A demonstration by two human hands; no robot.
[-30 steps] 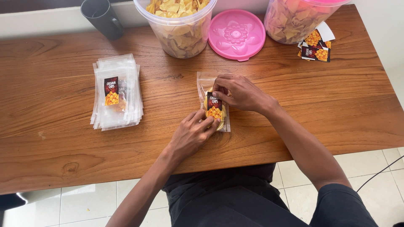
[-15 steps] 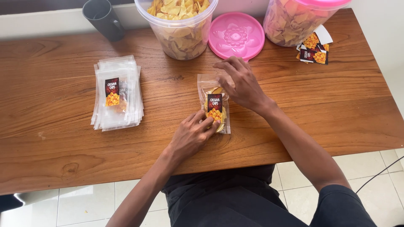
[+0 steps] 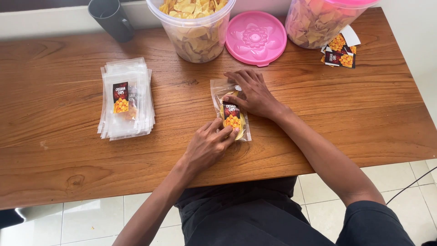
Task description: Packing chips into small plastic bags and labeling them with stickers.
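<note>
Head view: both hands press on a small clear pouch (image 3: 231, 114) of chips lying mid-tabletop (image 3: 68, 150). Left hand (image 3: 208, 146) pins its near end, right hand (image 3: 255, 93) flattens the far opening. Sealing looks in hand; next calls for firm pressure along that strip.

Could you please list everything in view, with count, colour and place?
pouch: one, clear with dark label, table centre, chips inside, under both hands
empty pouches: one stack, clear, labelled, table left
open tub: one, clear, yellow chips, top centre
lid: one, pink, right of the open tub
closed tub: one, clear with pink lid, top right
labels: small pile, dark and orange, right
mug: one, dark grey, top left
table: one, brown wood
left hand: on pouch's lower end
right hand: on pouch's upper end
</note>
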